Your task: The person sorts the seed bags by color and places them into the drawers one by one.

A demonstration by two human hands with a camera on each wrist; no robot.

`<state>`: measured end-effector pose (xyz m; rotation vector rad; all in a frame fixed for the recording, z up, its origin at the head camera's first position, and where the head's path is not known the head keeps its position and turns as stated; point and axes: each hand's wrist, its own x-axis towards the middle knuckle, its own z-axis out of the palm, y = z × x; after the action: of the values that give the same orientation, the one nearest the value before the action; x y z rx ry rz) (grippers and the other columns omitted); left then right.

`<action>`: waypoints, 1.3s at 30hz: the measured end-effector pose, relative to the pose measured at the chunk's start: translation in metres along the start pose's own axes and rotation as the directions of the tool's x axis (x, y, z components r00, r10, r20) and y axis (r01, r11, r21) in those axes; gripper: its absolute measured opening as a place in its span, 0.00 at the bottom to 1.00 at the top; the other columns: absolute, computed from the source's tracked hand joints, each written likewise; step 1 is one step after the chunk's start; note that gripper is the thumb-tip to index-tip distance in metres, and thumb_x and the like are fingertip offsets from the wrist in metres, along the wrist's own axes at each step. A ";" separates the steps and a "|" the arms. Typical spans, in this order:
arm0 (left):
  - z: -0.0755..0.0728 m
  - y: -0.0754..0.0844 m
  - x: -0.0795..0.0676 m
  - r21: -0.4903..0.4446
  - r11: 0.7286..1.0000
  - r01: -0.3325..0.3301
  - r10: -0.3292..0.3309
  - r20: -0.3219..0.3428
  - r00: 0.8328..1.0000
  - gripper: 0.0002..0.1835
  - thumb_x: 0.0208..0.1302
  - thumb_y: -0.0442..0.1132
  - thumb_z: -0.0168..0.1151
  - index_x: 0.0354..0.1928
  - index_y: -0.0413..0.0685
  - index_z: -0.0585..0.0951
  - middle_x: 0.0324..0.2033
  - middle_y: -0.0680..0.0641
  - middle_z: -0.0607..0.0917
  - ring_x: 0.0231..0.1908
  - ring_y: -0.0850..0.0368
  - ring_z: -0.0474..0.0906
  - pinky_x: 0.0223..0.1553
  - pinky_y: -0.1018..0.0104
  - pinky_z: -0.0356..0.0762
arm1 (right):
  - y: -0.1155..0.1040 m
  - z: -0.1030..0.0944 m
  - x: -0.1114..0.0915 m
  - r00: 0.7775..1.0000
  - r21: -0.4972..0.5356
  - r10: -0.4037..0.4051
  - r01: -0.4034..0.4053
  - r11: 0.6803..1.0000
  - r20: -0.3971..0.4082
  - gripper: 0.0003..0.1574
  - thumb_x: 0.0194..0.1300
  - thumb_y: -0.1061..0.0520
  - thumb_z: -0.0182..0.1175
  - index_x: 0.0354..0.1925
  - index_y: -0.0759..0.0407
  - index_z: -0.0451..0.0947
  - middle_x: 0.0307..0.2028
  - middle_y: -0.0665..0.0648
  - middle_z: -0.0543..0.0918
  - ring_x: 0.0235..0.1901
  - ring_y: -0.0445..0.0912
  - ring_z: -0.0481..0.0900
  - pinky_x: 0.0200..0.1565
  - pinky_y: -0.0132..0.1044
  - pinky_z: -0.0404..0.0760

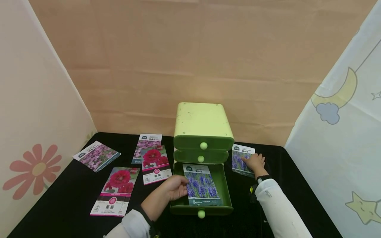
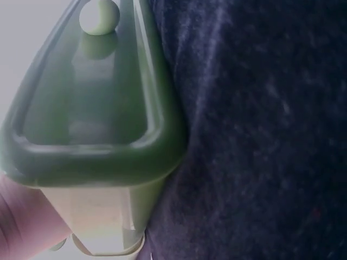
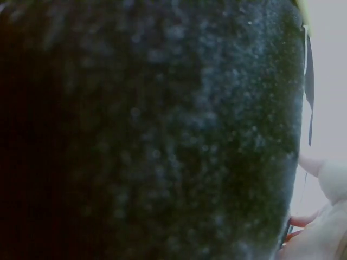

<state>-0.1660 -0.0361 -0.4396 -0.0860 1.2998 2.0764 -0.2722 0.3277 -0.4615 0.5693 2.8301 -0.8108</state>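
A light-green cabinet [image 1: 205, 120] has its bottom drawer [image 1: 227, 195] pulled out, also seen as the green drawer front [image 2: 87, 119] in the left wrist view. In the drawer lies a purple-flowered seed packet [image 1: 202, 185]. My left hand [image 1: 174, 189] reaches over the drawer's left side and pinches the packet's left edge; its palm partly shows. My right hand [image 1: 256, 163] is at another purple-flowered seed packet [image 1: 240, 159], right of the cabinet. Its thumb touches that packet's face, with the other fingers extended past the right edge. The hand covers part of the packet.
Left of the cabinet lie two red-flowered packets, one nearer the front [image 1: 114, 191] and one nearer the cabinet [image 1: 155, 163]. The latter overlaps a pink-flowered packet [image 1: 147, 142]. Another pink-flowered packet [image 1: 98, 156] lies farther left. Black cloth [image 1: 68, 198] covers the table.
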 end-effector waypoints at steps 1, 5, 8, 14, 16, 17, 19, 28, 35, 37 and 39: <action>0.000 -0.001 0.001 0.000 1.000 -0.002 0.002 -0.007 1.000 0.24 0.71 0.27 0.35 0.66 0.20 0.55 0.57 0.36 0.74 0.62 0.46 0.73 0.66 0.58 0.67 | 0.000 0.000 0.001 1.000 0.002 0.000 0.000 1.000 -0.001 0.55 0.70 0.46 0.52 0.67 0.88 0.37 0.68 0.86 0.35 0.69 0.77 0.30 0.71 0.64 0.38; 0.001 -0.002 0.003 0.005 1.000 -0.011 0.011 -0.035 0.999 0.25 0.71 0.26 0.32 0.67 0.19 0.51 0.65 0.29 0.64 0.69 0.39 0.60 0.69 0.54 0.62 | 0.001 0.000 0.003 1.000 0.001 -0.002 0.002 1.000 -0.008 0.54 0.69 0.47 0.53 0.66 0.88 0.41 0.68 0.85 0.39 0.69 0.77 0.33 0.70 0.65 0.39; 0.003 -0.003 0.004 0.014 1.000 -0.010 0.010 -0.028 1.000 0.27 0.72 0.26 0.29 0.69 0.20 0.44 0.67 0.26 0.58 0.71 0.35 0.54 0.71 0.50 0.58 | 0.002 0.000 0.003 1.000 -0.010 -0.005 0.005 1.000 -0.019 0.52 0.69 0.47 0.54 0.65 0.88 0.43 0.67 0.85 0.43 0.69 0.77 0.36 0.70 0.65 0.41; 0.005 -0.004 0.005 0.027 1.000 -0.003 0.003 -0.009 1.000 0.31 0.72 0.25 0.27 0.69 0.22 0.28 0.70 0.23 0.42 0.72 0.29 0.40 0.73 0.45 0.49 | 0.002 0.000 0.001 0.999 0.004 -0.008 0.008 1.000 -0.041 0.51 0.67 0.49 0.57 0.64 0.87 0.45 0.65 0.85 0.48 0.69 0.76 0.40 0.70 0.64 0.44; 0.005 -0.004 0.005 0.034 0.999 -0.003 0.003 -0.013 1.000 0.31 0.71 0.25 0.27 0.69 0.23 0.28 0.70 0.23 0.41 0.72 0.29 0.40 0.73 0.45 0.48 | 0.001 0.000 0.000 0.999 0.010 -0.007 0.007 1.000 -0.041 0.52 0.67 0.49 0.57 0.64 0.87 0.44 0.65 0.85 0.49 0.68 0.76 0.40 0.70 0.64 0.44; 0.005 -0.004 0.005 0.039 0.999 -0.004 0.005 -0.017 1.000 0.31 0.71 0.25 0.28 0.69 0.23 0.29 0.70 0.23 0.42 0.72 0.30 0.41 0.72 0.45 0.49 | 0.001 0.000 -0.001 0.999 0.008 -0.008 0.008 1.000 -0.039 0.52 0.67 0.49 0.57 0.64 0.88 0.43 0.65 0.85 0.49 0.68 0.76 0.40 0.70 0.64 0.44; 0.006 -0.004 0.004 0.055 0.998 -0.009 0.012 -0.041 0.999 0.28 0.71 0.25 0.29 0.70 0.22 0.39 0.67 0.24 0.52 0.70 0.33 0.53 0.70 0.48 0.58 | 0.000 -0.001 -0.002 0.999 0.008 -0.007 0.007 1.000 -0.039 0.53 0.67 0.49 0.57 0.64 0.88 0.42 0.64 0.85 0.50 0.68 0.76 0.41 0.70 0.64 0.45; 0.012 0.001 0.002 0.102 0.992 -0.071 0.082 -0.117 0.990 0.29 0.70 0.31 0.41 0.68 0.23 0.50 0.59 0.31 0.67 0.53 0.46 0.72 0.53 0.61 0.75 | -0.001 -0.001 -0.003 0.991 0.067 0.000 0.009 0.998 -0.132 0.49 0.62 0.51 0.63 0.60 0.85 0.50 0.54 0.81 0.62 0.58 0.71 0.58 0.64 0.63 0.58; 0.019 0.002 0.002 0.092 0.985 -0.147 0.163 -0.201 0.966 0.43 0.66 0.29 0.43 0.69 0.22 0.27 0.69 0.25 0.27 0.70 0.29 0.21 0.72 0.40 0.29 | 0.001 -0.002 -0.007 0.990 0.160 -0.008 0.030 0.987 -0.140 0.49 0.61 0.56 0.65 0.62 0.83 0.47 0.53 0.81 0.64 0.56 0.73 0.63 0.58 0.63 0.66; 0.020 0.001 0.002 0.137 0.979 -0.153 0.182 -0.231 0.956 0.42 0.65 0.30 0.45 0.69 0.20 0.31 0.69 0.23 0.29 0.70 0.27 0.22 0.71 0.38 0.28 | 0.001 -0.002 -0.008 0.991 0.204 -0.010 0.037 0.978 -0.132 0.51 0.61 0.58 0.64 0.64 0.81 0.44 0.53 0.81 0.64 0.55 0.72 0.65 0.56 0.62 0.69; 0.021 0.001 0.002 0.194 0.970 -0.148 0.194 -0.247 0.949 0.41 0.65 0.31 0.46 0.69 0.19 0.35 0.69 0.21 0.34 0.70 0.25 0.28 0.71 0.36 0.33 | 0.002 -0.003 -0.009 0.990 0.235 -0.015 0.048 0.971 -0.139 0.51 0.61 0.59 0.64 0.65 0.80 0.42 0.53 0.81 0.65 0.53 0.72 0.68 0.53 0.62 0.71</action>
<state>-0.1618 -0.0181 -0.4294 -0.1842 1.6996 2.1399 -0.2636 0.3276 -0.4579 0.6354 2.8897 -1.1718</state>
